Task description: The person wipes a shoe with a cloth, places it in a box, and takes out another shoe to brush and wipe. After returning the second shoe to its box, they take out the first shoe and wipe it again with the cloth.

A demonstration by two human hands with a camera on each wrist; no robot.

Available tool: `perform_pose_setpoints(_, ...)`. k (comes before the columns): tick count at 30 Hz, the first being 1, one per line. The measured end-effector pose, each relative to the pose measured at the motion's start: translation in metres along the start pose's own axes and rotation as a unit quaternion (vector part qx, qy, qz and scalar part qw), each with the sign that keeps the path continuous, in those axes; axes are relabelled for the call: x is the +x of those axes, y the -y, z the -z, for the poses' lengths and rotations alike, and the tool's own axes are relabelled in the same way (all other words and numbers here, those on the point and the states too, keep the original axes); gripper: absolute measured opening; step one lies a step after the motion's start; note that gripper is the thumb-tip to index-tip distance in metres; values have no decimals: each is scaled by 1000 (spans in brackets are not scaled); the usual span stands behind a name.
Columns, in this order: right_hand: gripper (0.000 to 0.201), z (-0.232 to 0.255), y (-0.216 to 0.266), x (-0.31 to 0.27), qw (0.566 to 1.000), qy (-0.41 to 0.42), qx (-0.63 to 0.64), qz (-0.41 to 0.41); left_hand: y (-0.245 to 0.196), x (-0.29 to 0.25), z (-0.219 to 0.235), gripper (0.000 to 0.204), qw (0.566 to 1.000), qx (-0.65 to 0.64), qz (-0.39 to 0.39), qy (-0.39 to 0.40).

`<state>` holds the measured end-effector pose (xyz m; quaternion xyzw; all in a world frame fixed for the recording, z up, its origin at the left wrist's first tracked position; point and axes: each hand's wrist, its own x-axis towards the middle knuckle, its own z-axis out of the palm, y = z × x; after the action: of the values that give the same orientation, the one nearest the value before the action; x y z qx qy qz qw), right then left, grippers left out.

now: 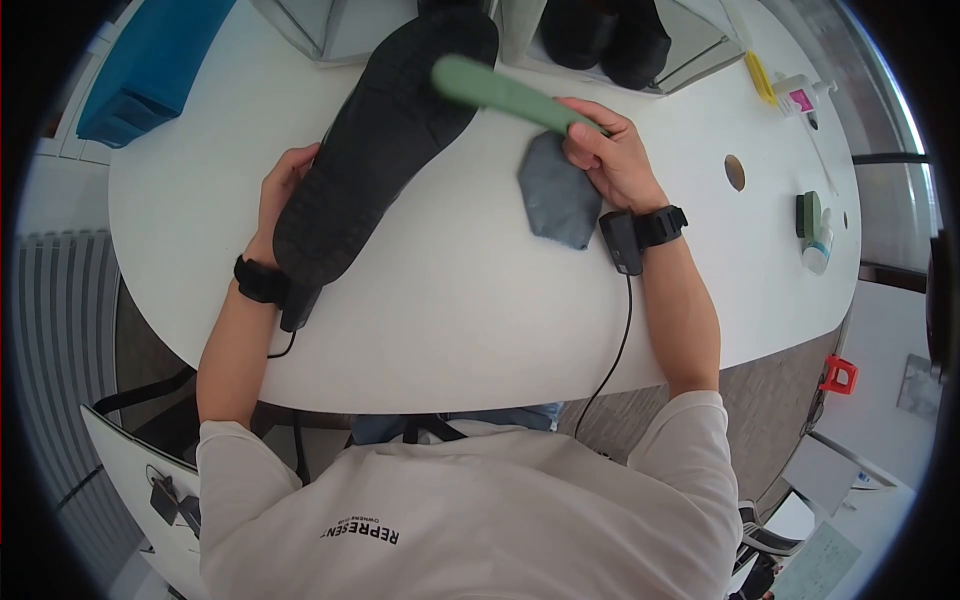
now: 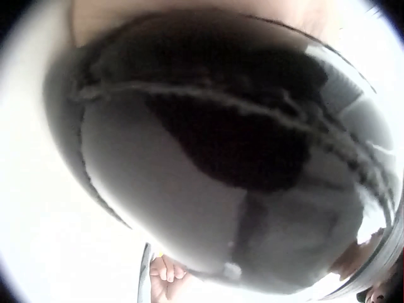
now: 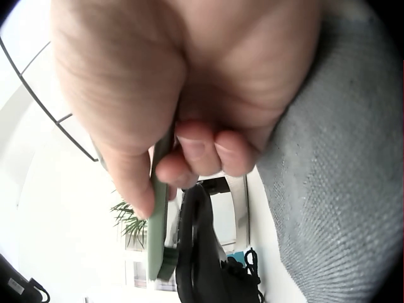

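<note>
A black shoe (image 1: 375, 150) is held sole up over the white table by my left hand (image 1: 283, 195), whose fingers curl behind its edge. The left wrist view is filled by the shoe's glossy black upper (image 2: 170, 177) with a stitched seam. My right hand (image 1: 618, 155) pinches the handle of a green brush (image 1: 510, 98) between thumb and fingers. The brush head overlaps the sole's forward half, and its dark bristles (image 3: 167, 264) are right at the sole in the right wrist view. Under and beside the right hand is a grey cloth (image 1: 556, 195).
A teal case (image 1: 155, 75) stands at the far left. At the back, a clear-sided box (image 1: 690, 45) contains black shoes. To the right are a pump bottle (image 1: 797, 95), a round table hole (image 1: 735, 172), another green brush (image 1: 812, 215) and a small bottle (image 1: 819, 252). Wrist cables trail toward the front edge.
</note>
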<state>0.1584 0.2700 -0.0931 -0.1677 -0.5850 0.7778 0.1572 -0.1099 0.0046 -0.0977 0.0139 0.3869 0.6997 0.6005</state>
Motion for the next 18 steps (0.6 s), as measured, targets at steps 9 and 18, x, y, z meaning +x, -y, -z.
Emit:
perform_pose_setpoints(9, 35, -2, -1, -1, 1000, 10, 9, -12, -3, 3, 0, 31, 1000, 2, -8, -15)
perform_pose_setpoints(18, 32, -5, 0, 8, 982, -104, 146, 52, 2, -4, -7, 31, 1000, 9, 0, -14)
